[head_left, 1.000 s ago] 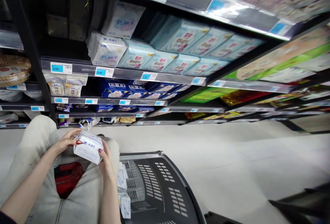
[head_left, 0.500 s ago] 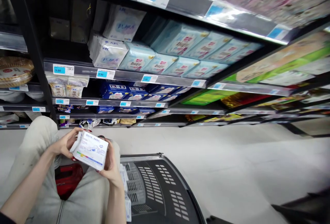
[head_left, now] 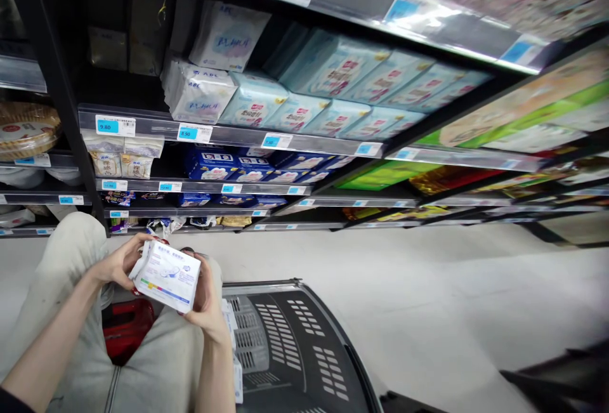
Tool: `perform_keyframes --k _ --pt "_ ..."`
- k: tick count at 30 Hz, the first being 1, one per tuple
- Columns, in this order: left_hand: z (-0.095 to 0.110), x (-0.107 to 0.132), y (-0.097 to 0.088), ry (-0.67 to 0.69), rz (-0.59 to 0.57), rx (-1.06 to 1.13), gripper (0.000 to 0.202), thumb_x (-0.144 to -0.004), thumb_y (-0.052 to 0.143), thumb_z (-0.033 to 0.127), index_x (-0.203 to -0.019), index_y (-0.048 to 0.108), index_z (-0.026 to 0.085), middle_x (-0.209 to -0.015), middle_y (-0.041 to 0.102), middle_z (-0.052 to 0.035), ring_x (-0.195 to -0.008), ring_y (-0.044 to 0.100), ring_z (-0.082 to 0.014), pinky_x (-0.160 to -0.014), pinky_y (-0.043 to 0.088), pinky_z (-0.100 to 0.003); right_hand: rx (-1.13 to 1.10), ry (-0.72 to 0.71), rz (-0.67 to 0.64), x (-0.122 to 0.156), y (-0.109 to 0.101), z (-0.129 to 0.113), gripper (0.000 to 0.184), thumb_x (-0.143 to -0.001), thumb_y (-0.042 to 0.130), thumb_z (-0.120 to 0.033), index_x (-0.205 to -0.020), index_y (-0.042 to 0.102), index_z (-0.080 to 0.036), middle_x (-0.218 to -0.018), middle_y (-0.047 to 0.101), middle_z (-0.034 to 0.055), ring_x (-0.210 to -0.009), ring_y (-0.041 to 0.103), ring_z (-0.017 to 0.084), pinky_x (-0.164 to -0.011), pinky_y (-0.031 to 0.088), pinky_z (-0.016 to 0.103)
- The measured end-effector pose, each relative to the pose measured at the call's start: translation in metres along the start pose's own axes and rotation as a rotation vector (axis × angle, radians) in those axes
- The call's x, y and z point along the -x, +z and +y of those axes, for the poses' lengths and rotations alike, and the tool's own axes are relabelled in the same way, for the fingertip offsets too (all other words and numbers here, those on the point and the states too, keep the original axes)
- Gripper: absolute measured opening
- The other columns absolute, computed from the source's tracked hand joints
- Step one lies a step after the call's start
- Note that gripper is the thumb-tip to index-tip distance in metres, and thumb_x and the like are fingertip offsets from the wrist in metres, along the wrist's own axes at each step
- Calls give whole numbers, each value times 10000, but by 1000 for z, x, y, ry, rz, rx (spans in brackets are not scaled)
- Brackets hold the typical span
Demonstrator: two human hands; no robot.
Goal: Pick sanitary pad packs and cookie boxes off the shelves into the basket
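Left hand and right hand both clasp one white soft plastic pack with blue print and coloured stripe. Left fingers curl round its left end, right palm presses its right edge. Pack sits between hands, above knees in pale grey trousers.

One dark grey slotted plastic basket, rim just right of right hand. White packs inside its near wall, count unclear.

Black shelf edge with blue price tags beyond hands. Pale floor stretches right of hands, past basket.

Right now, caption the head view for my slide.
Left hand and right hand hold a white packet over the lap, a dark shopping basket beside, shelves of pale blue packs ahead.
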State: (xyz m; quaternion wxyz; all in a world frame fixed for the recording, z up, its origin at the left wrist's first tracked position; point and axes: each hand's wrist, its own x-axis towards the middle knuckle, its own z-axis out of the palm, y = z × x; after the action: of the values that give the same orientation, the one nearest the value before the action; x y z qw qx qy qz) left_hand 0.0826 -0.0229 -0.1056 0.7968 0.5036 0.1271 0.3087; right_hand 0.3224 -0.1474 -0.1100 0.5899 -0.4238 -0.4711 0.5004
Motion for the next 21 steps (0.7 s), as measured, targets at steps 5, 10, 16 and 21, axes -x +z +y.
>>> perform_keyframes --k 5,10,16,21 --pt "2 -1 1 -16 -4 15 1005 -529 1032 258 -1425 576 287 -1515 613 -188 -1489 533 -461 -1258 345 -611 6 -2 2 1 0 0 1021 -676 956 -611 -1523 474 -307 -1645 537 178 -1524 533 437 -1247 451 627" --pt "1 -1 1 -7 -13 8 1004 -540 1025 230 -1436 578 298 -1512 619 -186 -1480 550 -460 -1248 359 -611 14 0 9 1 -1 0 1023 -670 950 -630 -1516 474 -308 -1643 530 183 -1546 505 442 -1260 436 633" --pt "0 -1 0 -14 -22 2 1004 -556 1020 215 -1456 585 309 -1540 608 -185 -1505 522 -474 -1273 310 -649 -1 -1 -9 2 -2 2 1017 -691 952 -592 -1533 453 -314 -1664 506 172 -1566 485 428 -1285 406 631" --pt "4 -2 3 -25 -34 72 1196 -478 1081 291 -1545 542 336 -1687 490 -191 -1589 407 -496 -1283 292 -645 -25 31 -7 2 0 -2 1023 -675 968 -555 -1531 464 -310 -1666 504 171 -1581 463 435 -1297 392 624"
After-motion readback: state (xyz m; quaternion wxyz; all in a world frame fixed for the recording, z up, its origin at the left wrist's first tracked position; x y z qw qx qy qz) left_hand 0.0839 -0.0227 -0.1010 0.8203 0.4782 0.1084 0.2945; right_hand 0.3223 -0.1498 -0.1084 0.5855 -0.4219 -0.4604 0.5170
